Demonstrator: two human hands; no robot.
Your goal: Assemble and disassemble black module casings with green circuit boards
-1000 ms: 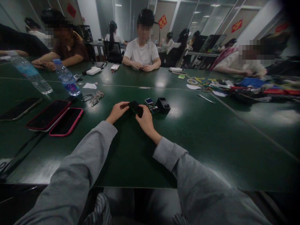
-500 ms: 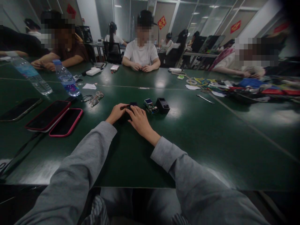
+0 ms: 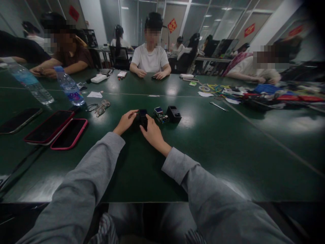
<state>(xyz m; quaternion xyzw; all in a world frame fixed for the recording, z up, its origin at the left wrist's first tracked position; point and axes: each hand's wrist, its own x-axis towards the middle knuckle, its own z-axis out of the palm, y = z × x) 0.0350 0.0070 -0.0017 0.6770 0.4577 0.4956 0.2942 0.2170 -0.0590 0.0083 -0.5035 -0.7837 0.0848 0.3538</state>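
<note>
Between my hands is a small black boxy device (image 3: 143, 116), partly covered by fingers. My left hand (image 3: 124, 122) is closed on its left side, thumb and fingertips bent against the dark edge. From the right, my right hand (image 3: 153, 131) grips the same device, with its fingers behind and thumb in front. Just right of it lies a green circuit board (image 3: 162, 117) with a small screen (image 3: 158, 110) on it. Beside the board stands a black box-shaped housing (image 3: 174, 114) with slots in its face.
Glasses (image 3: 102, 108), two water bottles (image 3: 70, 88) and several phones (image 3: 69, 134) lie or stand to the left. A metal tool (image 3: 218, 106) rests right of centre, near a heap of cables (image 3: 269, 91). Across the green table (image 3: 228, 145) sits a person in white (image 3: 150, 59).
My right hand has drawn back slightly and its fingers, spread over the top before, now wrap the device's right side. More of the black device shows. The view has shifted slightly.
</note>
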